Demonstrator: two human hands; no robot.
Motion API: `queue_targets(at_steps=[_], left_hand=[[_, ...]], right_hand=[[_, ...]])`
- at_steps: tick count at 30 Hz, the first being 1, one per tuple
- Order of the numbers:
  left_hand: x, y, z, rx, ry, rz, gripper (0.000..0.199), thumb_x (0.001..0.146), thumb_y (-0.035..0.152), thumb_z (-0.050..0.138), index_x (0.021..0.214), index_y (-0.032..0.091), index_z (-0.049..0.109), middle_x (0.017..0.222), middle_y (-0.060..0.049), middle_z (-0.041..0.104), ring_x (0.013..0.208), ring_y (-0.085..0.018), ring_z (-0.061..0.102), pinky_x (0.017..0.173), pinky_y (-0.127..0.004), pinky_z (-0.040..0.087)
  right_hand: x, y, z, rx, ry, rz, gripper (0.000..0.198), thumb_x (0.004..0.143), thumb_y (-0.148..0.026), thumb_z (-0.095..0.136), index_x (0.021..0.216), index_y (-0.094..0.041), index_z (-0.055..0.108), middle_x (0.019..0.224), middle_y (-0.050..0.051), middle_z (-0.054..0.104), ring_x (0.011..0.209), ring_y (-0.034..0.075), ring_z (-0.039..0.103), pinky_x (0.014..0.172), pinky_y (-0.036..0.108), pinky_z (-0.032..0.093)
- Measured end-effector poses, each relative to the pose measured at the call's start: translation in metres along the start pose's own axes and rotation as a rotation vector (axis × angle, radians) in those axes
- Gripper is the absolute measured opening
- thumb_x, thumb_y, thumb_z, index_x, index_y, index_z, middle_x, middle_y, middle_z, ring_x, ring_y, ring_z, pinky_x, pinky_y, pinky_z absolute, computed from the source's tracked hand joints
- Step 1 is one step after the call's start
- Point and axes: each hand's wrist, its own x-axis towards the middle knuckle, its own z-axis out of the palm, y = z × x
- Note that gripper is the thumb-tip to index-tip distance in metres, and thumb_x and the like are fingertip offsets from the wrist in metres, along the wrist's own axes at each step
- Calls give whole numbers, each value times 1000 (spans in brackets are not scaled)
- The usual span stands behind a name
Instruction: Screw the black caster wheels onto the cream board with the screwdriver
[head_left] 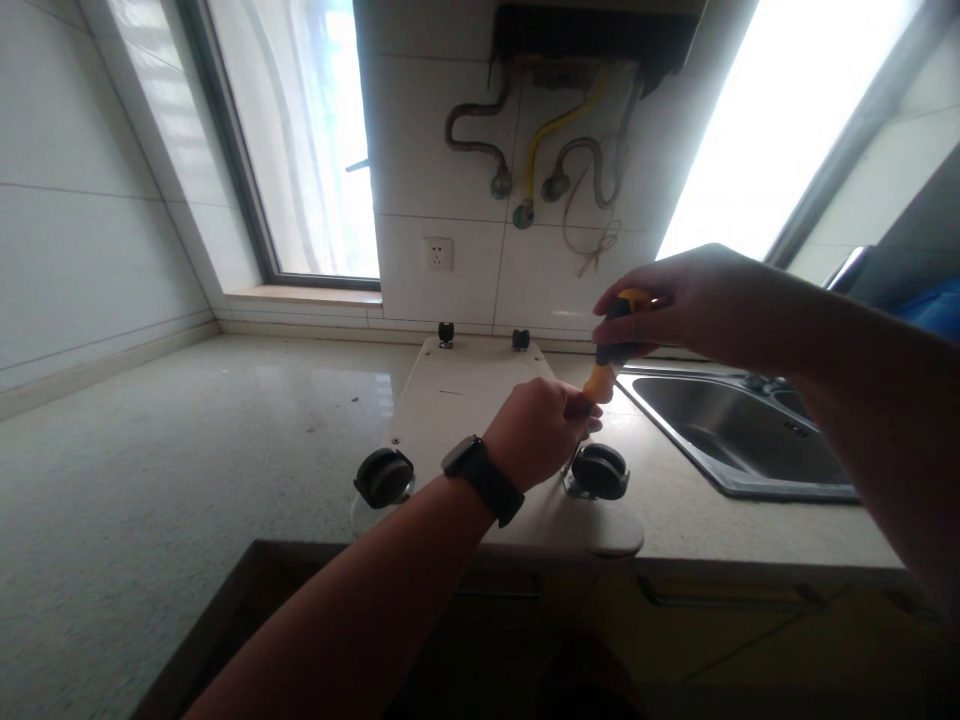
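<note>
A yellow and black screwdriver [613, 345] points downward, its handle wrapped by the fingers of my right hand [667, 305]. My left hand [536, 430], with a black watch on the wrist, is closed around the screwdriver's lower end, just above the near right caster wheel [600, 472]. The tip is hidden behind my left fingers. Under both hands lies a white board [457, 400] with casters pointing up. Another black caster [384, 477] stands at its near left corner, and two smaller-looking casters [446, 333] are at the far end.
To the right is a steel sink [720, 430] set in the speckled counter [300, 420]. A wall socket [438, 253] and pipes with valves [523, 212] are on the tiled wall behind. Cabinet drawers [731, 600] lie below the counter's front edge.
</note>
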Motion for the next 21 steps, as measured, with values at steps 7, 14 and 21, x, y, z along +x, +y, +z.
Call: queue_targets(at_steps=[7,14,21], left_hand=[[2,-6,1,16,-42,21,19,101,19,60,105,11,76,100,-13,79,84,-15,74,79,-34,61],[0,2,-5,75,-38,9,16,97,18,65,104,12,78,99,-11,80,84,-16,74,83,-33,60],[-6,10,-7,93,30,23,17,91,23,72,104,14,80,99,-10,81,86,-18,74,86,-38,59]], right_hand=[[1,-3,11,-157,123,54,47,74,-65,76,74,-19,69,73,12,70,66,27,68,63,46,57],[-1,24,-2,398,-211,-143,53,76,-34,76,128,-31,69,136,5,68,119,28,69,103,44,59],[-6,16,-10,124,-63,-103,43,77,-35,77,120,-30,76,110,8,75,93,26,73,85,44,64]])
